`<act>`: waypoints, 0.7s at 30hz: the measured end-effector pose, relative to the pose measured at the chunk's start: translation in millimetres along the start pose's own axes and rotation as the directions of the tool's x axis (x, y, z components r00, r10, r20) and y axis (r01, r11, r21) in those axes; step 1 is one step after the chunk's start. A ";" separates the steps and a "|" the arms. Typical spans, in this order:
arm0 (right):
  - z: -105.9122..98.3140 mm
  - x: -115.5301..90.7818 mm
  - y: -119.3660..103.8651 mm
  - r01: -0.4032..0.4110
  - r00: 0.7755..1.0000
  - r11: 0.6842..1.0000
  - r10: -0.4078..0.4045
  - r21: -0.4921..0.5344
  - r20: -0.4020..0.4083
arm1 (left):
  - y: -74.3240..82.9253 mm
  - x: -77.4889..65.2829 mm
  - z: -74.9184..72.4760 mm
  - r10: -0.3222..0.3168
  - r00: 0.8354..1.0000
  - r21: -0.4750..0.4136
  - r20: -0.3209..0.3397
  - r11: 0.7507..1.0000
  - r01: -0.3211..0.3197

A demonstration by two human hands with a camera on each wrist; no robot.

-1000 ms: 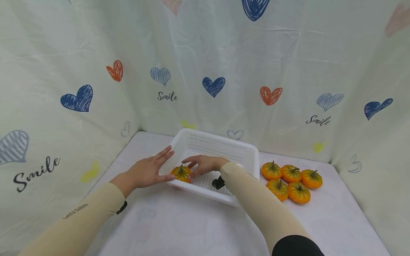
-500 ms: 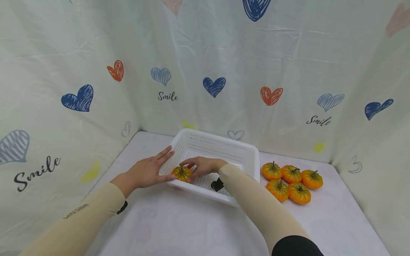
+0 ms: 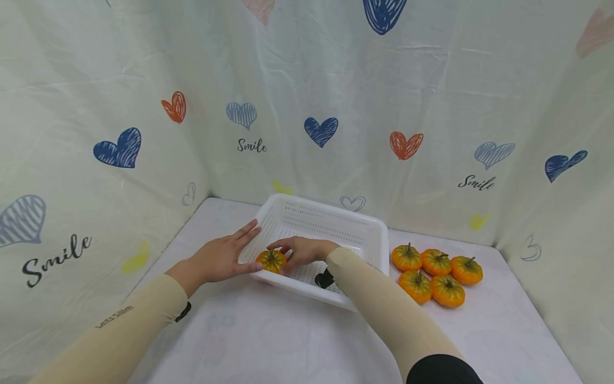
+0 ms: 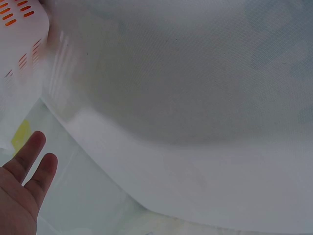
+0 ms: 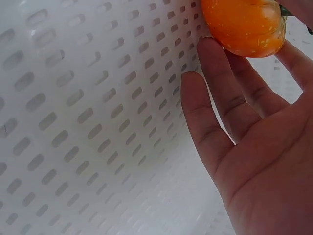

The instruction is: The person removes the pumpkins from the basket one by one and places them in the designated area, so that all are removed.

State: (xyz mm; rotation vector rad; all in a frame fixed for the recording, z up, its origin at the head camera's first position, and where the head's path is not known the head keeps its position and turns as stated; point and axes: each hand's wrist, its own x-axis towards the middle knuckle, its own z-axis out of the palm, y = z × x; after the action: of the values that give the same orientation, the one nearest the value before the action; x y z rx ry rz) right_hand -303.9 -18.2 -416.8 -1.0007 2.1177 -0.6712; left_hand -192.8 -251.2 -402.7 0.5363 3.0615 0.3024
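A small orange-and-green pumpkin [image 3: 271, 260] sits inside the near left corner of a white perforated plastic basket [image 3: 307, 290]. My right hand [image 3: 304, 252] reaches into the basket and holds this pumpkin from its right side. In the right wrist view, the pumpkin [image 5: 244, 24] lies between the thumb and fingers of the right hand [image 5: 266, 152], beside the perforated wall. My left hand [image 3: 223, 260] rests at the basket's left end with fingers spread, its thumb on the near rim by the pumpkin. Two straight fingers of the left hand [image 4: 22, 193] show in the left wrist view.
Several more pumpkins [image 3: 435, 261] stand in two rows on the white-covered table [image 3: 268, 341], right of the basket. A pale curtain [image 3: 336, 74] printed with hearts closes off the back and both sides.
My right hand has sunk slightly and its index finger has come in closer over the pumpkin. The left hand, basket and other pumpkins stay where they were.
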 end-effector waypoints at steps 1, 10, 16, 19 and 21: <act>0.1 0.0 0.5 0.000 1.000 1.000 0.000 -0.002 0.000 | 0.1 0.0 0.1 0.001 1.000 0.001 0.000 1.000 -0.001; 0.8 2.0 4.3 0.011 1.000 1.000 -0.011 -0.008 -0.012 | 0.3 -0.2 0.2 -0.001 1.000 -0.002 -0.001 1.000 0.001; 1.3 3.7 6.0 0.008 1.000 1.000 -0.008 -0.010 -0.012 | -0.6 0.2 1.1 0.003 1.000 0.006 -0.004 1.000 -0.003; 1.5 4.0 6.2 0.002 1.000 1.000 -0.002 -0.007 -0.012 | -1.1 0.7 1.8 0.004 1.000 0.007 -0.006 1.000 -0.004; 1.6 3.9 6.4 0.001 1.000 1.000 -0.001 -0.008 -0.012 | -1.3 1.0 2.1 0.004 1.000 0.006 -0.007 1.000 -0.004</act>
State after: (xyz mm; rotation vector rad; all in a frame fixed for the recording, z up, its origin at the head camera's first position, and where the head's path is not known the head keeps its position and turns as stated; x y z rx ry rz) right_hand -307.4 -18.0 -423.7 -1.0049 2.1320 -0.6708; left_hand -194.1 -251.7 -405.0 0.5431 3.0694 0.2962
